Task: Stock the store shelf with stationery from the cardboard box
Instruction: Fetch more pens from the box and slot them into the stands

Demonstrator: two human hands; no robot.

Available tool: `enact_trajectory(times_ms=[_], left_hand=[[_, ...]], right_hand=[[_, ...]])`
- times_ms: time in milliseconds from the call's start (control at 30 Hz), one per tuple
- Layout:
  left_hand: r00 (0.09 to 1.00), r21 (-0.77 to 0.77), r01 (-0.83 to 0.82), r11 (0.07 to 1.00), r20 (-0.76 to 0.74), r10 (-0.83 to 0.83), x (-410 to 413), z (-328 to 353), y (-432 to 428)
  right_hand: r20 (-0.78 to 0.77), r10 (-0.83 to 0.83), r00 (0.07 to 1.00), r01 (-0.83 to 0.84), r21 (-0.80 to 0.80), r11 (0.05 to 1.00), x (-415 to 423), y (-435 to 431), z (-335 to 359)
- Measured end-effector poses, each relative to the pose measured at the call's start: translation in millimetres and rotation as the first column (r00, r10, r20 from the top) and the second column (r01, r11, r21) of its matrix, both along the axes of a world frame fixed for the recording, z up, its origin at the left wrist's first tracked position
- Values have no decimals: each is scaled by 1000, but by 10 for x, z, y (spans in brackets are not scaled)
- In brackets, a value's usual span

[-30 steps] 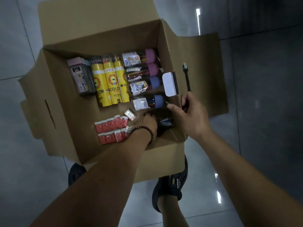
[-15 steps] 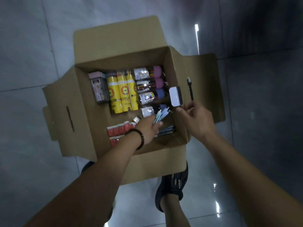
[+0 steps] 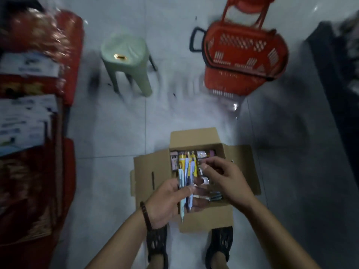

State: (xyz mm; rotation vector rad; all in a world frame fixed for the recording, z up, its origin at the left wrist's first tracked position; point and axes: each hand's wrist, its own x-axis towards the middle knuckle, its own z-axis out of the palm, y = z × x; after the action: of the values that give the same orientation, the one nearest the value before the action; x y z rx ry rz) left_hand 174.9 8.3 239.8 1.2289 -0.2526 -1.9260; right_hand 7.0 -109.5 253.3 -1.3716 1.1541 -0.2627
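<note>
Pens [image 3: 186,171] bunched in left hand [image 3: 165,202], thumb clamped across, just above cardboard box [image 3: 151,171]. Right hand [image 3: 225,179] over the box's right side, fingers curled, pinching something or not, can't tell through blur. Open tile past the flaps up to green stool [image 3: 126,61] and red basket [image 3: 244,49]; stacked goods [image 3: 29,117] along left edge.

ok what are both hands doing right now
left hand: holding a bunch of pens
right hand: fingers curled, cannot tell if holding anything
</note>
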Motion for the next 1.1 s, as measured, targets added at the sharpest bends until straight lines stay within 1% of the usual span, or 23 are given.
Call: enact_trajectory(times_ms=[100, 233, 300, 400, 467, 533, 633, 700, 833, 967, 1033, 1100], left_hand=[[998, -60, 0, 998, 56, 3, 332, 1174, 222], [982, -73, -128, 989, 133, 137, 636, 2502, 754], [961, -92, -189, 978, 189, 204, 734, 2953, 1059], [903, -103, -329, 939, 257, 344, 840, 3467, 1604], [857, -110, -430, 896, 263, 443, 906, 3763, 2027], [799, -130, -521, 843, 271, 536, 942, 4053, 2454], [679, -156, -684, 713, 220, 700, 950, 4412, 3060], [599, -199, -756, 623, 173, 782, 950, 4595, 3450], [455, -310, -824, 475, 138, 880, 1056, 4823, 4316], [350, -381, -860, 340, 46, 936, 1142, 5023, 5282], [308, -398, -866, 303, 55, 950, 1185, 5123, 5810], [273, -421, -861, 287, 94, 957, 1238, 5219, 6351]], right_hand=[[142, 82, 986, -80, -24, 997, 436, 140, 1062], [264, 186, 946, -169, -87, 982, 950, 534, 2226], [320, 225, 920, -200, -111, 974, 1180, 803, 2679], [388, 274, 880, -249, -115, 962, 1500, 1249, 3161], [430, 319, 844, -304, -106, 947, 1729, 1555, 3463], [450, 414, 791, -386, -158, 909, 1976, 1874, 3771], [485, 517, 705, -456, -248, 855, 2342, 2366, 4207], [498, 583, 642, -509, -293, 810, 2548, 2758, 4470], [499, 698, 513, -573, -406, 712, 2947, 3680, 4831], [457, 811, 365, -667, -480, 570, 3345, 4726, 5057], [460, 837, 295, -719, -470, 512, 3487, 5296, 5145], [470, 847, 250, -753, -456, 475, 3609, 5874, 5238]])
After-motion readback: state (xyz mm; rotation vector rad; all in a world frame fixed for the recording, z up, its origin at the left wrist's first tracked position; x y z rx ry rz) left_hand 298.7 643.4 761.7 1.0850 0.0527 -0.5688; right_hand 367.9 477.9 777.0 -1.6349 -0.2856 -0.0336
